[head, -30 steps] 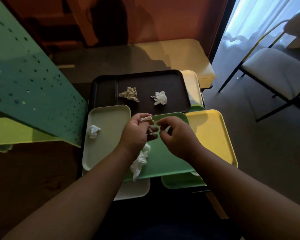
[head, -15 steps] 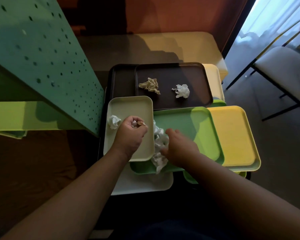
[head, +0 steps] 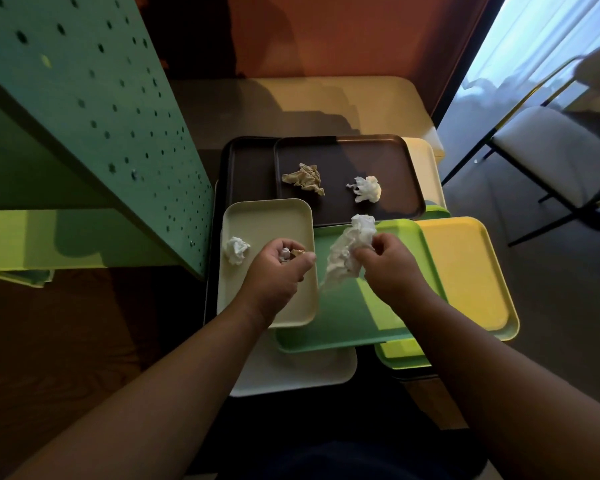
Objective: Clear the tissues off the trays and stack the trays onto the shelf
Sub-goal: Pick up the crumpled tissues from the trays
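Several trays overlap on a low table. My right hand [head: 388, 261] holds a long white tissue [head: 349, 249] above the green tray [head: 343, 320]. My left hand [head: 279, 265] is closed around small crumpled tissues, over the cream tray [head: 267, 216]. A white tissue ball [head: 237, 249] lies on that cream tray, left of my left hand. On the dark brown tray [head: 388, 157] behind lie a beige tissue [head: 305, 178] and a white tissue [head: 366, 188]. A yellow tray [head: 465, 271] sits to the right. The green perforated shelf [head: 94, 109] stands at the left.
A white tray [head: 291, 375] and a lime tray [head: 402, 355] stick out under the pile at the front. A second dark tray [head: 246, 171] lies under the brown one. A cream bench [head: 343, 102] stands behind, and a white-seated chair [head: 555, 150] at the right.
My right hand has lifted the long white tissue off the green tray. My left hand stays closed over the cream tray. The view has shifted slightly.
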Tool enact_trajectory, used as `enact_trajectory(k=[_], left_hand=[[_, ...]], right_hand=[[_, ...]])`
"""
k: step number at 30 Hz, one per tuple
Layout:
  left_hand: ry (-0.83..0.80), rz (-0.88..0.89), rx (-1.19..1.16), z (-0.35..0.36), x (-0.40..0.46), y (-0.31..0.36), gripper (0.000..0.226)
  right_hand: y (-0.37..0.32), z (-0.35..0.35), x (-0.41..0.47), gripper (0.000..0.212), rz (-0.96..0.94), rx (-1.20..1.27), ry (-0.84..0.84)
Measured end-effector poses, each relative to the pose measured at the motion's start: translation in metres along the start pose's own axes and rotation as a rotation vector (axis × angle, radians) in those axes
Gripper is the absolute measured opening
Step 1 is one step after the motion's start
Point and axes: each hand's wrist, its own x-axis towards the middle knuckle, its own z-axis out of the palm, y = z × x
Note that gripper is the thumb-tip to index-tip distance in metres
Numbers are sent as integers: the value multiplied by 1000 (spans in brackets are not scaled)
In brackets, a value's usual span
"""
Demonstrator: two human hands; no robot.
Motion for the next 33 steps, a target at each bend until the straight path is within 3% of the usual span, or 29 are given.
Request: enact_trajectory(k=[2, 7, 8, 12, 19, 22, 26, 28, 30, 33], left_hand=[[-45, -29, -40, 2, -3, 5, 12], [-156, -116, -123, 5, -7, 15, 53], [-165, -115, -141, 4, -8, 16, 51], [-86, -66, -169, -2, -10, 18, 8], [81, -119, -268, -27, -5, 8, 15], [110, -147, -332, -36, -4, 4, 13], [-27, -144, -459, -43, -9, 5, 22], [-43, -65, -282, -46, -12, 5, 24], [72, 0, -50, -51, -13, 4, 17], [226, 25, 57, -64, -14, 3, 16]], right_hand=[[-10, 3, -4, 5, 15, 183, -44], [-37, 18, -24, 3, 9, 444, -237], [-40, 21, -27, 5, 11, 471, -260], [-43, 28, -30, 15, 53, 534, -245], [-40, 36, -26, 14, 54, 519, -129], [-45, 42, -29, 12, 64, 466, -234], [-53, 64, -40, 11, 104, 267, -526], [-55, 77, -43, 12, 79, 170, -610], [-59, 84, -41, 12, 72, 133, -674], [-67, 89, -31, 12, 67, 134, -652]])
